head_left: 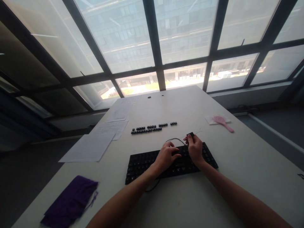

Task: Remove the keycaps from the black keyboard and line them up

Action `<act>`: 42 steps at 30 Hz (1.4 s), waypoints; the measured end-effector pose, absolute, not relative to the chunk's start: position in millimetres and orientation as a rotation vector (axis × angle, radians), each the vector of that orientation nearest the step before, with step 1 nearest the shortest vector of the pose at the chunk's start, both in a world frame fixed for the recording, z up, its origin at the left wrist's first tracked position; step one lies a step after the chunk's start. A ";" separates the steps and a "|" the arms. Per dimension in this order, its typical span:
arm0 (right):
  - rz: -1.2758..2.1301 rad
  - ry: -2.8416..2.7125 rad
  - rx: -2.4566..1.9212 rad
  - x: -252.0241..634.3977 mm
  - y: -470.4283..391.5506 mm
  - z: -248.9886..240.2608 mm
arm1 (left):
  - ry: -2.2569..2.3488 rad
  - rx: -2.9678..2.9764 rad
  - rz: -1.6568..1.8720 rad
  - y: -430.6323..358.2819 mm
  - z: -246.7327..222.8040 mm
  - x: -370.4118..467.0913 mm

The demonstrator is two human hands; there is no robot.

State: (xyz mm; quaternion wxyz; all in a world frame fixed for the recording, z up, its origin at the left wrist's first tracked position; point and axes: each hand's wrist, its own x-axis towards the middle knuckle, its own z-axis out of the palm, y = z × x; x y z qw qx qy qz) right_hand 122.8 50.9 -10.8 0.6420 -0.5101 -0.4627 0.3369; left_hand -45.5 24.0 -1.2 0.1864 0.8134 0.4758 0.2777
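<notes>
A black keyboard (142, 164) lies slightly turned on the white table in front of me. My left hand (167, 155) rests over its middle, thumb and forefinger apart, and nothing shows between them. Above the keyboard's right part, my right hand (195, 147) is closed round a small black keycap puller (190, 135), whose thin wires stick out beyond the fingers. Beyond the keyboard, loose black keycaps (147, 130) stand in two rows. A black cable (175, 138) curves out behind the keyboard between my hands.
Paper sheets (90, 147) lie along the table's left side. A purple drawstring pouch (71, 201) is at the near left. On the right, a pink hairbrush (223, 123) lies partly on a white packet (209, 120). Large windows (185, 31) stand behind the table (249, 177).
</notes>
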 end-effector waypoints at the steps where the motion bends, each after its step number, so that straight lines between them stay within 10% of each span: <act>1: 0.771 -1.064 -1.161 122.1 49.7 -11.3 | 1.350 2.281 0.787 23.8 -2.8 -45.2; 32: 0.810 -1.242 -1.201 124.6 41.1 -13.9 | 1.298 2.218 0.996 23.8 -5.7 -36.5; 42: 0.849 -1.101 -1.164 125.8 42.8 -17.9 | 1.628 2.360 0.887 129.4 8.2 -93.9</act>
